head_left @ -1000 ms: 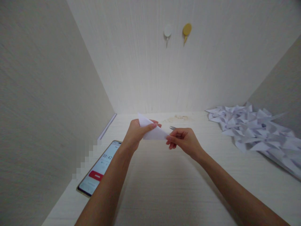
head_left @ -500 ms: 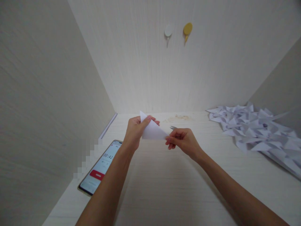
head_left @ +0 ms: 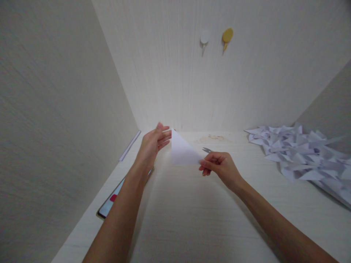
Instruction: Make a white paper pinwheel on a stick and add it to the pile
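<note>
My right hand (head_left: pixel 219 166) pinches the right corner of a white folded paper triangle (head_left: pixel 182 151) and holds it upright above the white desk (head_left: pixel 197 215). A small metal tip of scissors (head_left: pixel 207 149) sticks out behind the right hand's fingers. My left hand (head_left: pixel 154 143) hovers just left of the triangle's upper edge with fingers spread and holds nothing; whether its fingertips touch the paper is unclear.
A phone (head_left: pixel 112 199) with a red button on its screen lies at the left, partly under my left forearm. A heap of folded white paper pieces (head_left: pixel 304 155) fills the right side. Two hooks, white (head_left: pixel 204 38) and yellow (head_left: pixel 227 36), stick on the back wall.
My left hand has let go of the paper triangle and opened. The right hand now holds the triangle alone. The view has shifted, so my forearm covers more of the phone.
</note>
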The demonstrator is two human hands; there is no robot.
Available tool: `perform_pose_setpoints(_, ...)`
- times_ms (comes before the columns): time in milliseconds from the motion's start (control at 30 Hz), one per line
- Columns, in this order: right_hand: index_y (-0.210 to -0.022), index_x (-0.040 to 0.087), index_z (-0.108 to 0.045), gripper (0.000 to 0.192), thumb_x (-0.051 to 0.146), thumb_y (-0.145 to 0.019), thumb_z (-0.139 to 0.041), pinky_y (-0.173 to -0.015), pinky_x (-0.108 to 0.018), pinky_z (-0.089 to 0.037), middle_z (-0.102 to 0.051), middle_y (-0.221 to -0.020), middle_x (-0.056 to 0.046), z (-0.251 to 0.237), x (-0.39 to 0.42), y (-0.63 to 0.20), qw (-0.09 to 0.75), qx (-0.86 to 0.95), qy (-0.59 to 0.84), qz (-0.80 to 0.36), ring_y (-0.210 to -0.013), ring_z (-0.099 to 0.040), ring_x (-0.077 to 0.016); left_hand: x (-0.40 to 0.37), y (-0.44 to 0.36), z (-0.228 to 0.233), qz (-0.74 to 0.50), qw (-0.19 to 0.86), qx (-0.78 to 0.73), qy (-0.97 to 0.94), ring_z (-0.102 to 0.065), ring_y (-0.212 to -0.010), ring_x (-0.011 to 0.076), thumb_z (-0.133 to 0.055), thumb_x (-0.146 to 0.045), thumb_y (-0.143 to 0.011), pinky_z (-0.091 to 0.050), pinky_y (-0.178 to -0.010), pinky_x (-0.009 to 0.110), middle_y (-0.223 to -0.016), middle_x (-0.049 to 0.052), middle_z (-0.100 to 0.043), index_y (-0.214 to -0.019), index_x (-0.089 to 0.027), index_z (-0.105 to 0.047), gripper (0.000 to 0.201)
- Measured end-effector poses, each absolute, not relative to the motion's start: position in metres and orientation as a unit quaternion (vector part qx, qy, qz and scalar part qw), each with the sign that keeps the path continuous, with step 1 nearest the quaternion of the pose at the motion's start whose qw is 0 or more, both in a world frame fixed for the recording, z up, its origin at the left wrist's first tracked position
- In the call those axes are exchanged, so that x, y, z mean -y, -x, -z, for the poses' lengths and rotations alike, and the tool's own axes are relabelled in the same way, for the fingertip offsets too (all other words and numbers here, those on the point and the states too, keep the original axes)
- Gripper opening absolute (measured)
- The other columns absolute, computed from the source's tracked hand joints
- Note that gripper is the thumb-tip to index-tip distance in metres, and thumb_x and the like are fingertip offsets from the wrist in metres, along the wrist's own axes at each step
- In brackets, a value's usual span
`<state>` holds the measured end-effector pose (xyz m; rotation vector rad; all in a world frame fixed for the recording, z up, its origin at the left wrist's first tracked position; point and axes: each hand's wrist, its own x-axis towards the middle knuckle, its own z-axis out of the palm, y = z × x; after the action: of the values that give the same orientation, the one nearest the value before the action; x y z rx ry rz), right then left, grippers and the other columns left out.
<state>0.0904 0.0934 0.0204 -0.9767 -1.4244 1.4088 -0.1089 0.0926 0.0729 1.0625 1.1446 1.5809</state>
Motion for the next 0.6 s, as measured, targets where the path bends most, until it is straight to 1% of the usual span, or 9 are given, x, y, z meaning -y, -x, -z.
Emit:
perform_pose_setpoints(67,-0.053,0.015,-0.058,0.034,0.044,-0.052,-0.074,-0.043,-0.024,-0.044,-0.063,-0.051,-0.003,-0.02,-0.093,-0.089,0.43,0.584,0.394,-0.565,-0.04,-0.054,-0.0098,-0.093,0.098,-0.066,-0.586,0.461,-0.461,-0.482,-0.064,-0.07,0.0177,-0.066,-0.049,-0.062,-0.048,-0.065,0.027,-0.08,0.012,-0.071,-0.08,-0.011,-0.067,0.042)
perform_pose_setpoints(133,-0.054,0.014,-0.058,0.033,0.044,-0.054,-0.072,-0.046,-0.025,-0.044,-0.063,-0.053,-0.003,-0.02,-0.093,-0.089,0.403,0.613,0.387,-0.558,-0.044,-0.055,-0.0107,-0.093,0.091,-0.061,-0.562,0.446,-0.483,-0.501,-0.061,-0.06,0.0154,-0.07,-0.043,-0.058,-0.046,-0.057,0.025,-0.072,0.011,-0.071,-0.07,-0.01,-0.067,0.035)
perform_pose_setpoints(233,-0.061,0.014,-0.061,0.027,0.039,-0.06,-0.069,-0.049,-0.023,-0.041,-0.062,-0.058,-0.002,-0.025,-0.096,-0.088,0.358,0.686,0.366,-0.517,-0.051,-0.054,-0.0106,-0.092,0.082,-0.058,-0.544,0.427,-0.519,-0.502,-0.056,-0.049,0.0123,-0.07,-0.038,-0.058,-0.041,-0.048,0.022,-0.06,0.008,-0.068,-0.057,-0.011,-0.066,0.027)
perform_pose_setpoints(300,-0.066,0.013,-0.062,0.023,0.037,-0.067,-0.062,-0.048,-0.022,-0.037,-0.059,-0.061,-0.001,-0.029,-0.098,-0.085,0.363,0.722,0.353,-0.472,-0.053,-0.05,-0.0096,-0.092,0.076,-0.056,-0.531,0.431,-0.525,-0.506,-0.054,-0.047,0.0113,-0.069,-0.035,-0.059,-0.039,-0.046,0.022,-0.057,0.006,-0.067,-0.056,-0.011,-0.067,0.024)
perform_pose_setpoints(333,-0.065,0.013,-0.061,0.024,0.037,-0.071,-0.057,-0.046,-0.021,-0.034,-0.057,-0.06,-0.001,-0.031,-0.1,-0.083,0.374,0.732,0.352,-0.448,-0.053,-0.048,-0.0092,-0.092,0.073,-0.054,-0.529,0.433,-0.526,-0.506,-0.054,-0.046,0.0107,-0.068,-0.034,-0.059,-0.038,-0.045,0.021,-0.055,0.005,-0.066,-0.056,-0.011,-0.067,0.023)
perform_pose_setpoints(400,-0.058,0.014,-0.057,0.03,0.038,-0.074,-0.05,-0.044,-0.021,-0.029,-0.049,-0.054,0.001,-0.034,-0.102,-0.077,0.384,0.746,0.356,-0.411,-0.05,-0.041,-0.008,-0.093,0.067,-0.049,-0.536,0.427,-0.523,-0.507,-0.051,-0.045,0.0091,-0.068,-0.033,-0.059,-0.036,-0.044,0.02,-0.052,0.003,-0.064,-0.056,-0.012,-0.067,0.021)
perform_pose_setpoints(500,-0.051,0.014,-0.05,0.035,0.039,-0.076,-0.046,-0.042,-0.022,-0.022,-0.037,-0.049,0.003,-0.034,-0.105,-0.07,0.389,0.746,0.391,-0.374,-0.046,-0.032,-0.0067,-0.094,0.061,-0.043,-0.548,0.416,-0.518,-0.508,-0.046,-0.042,0.0073,-0.068,-0.033,-0.059,-0.032,-0.041,0.019,-0.046,0.0,-0.06,-0.053,-0.012,-0.066,0.022)
perform_pose_setpoints(600,-0.048,0.015,-0.045,0.034,0.036,-0.075,-0.046,-0.042,-0.022,-0.02,-0.033,-0.046,0.004,-0.034,-0.104,-0.071,0.378,0.749,0.41,-0.358,-0.044,-0.029,-0.0061,-0.092,0.061,-0.042,-0.564,0.427,-0.515,-0.485,-0.049,-0.045,0.009,-0.068,-0.036,-0.058,-0.036,-0.044,0.021,-0.05,0.003,-0.063,-0.054,-0.012,-0.066,0.025)
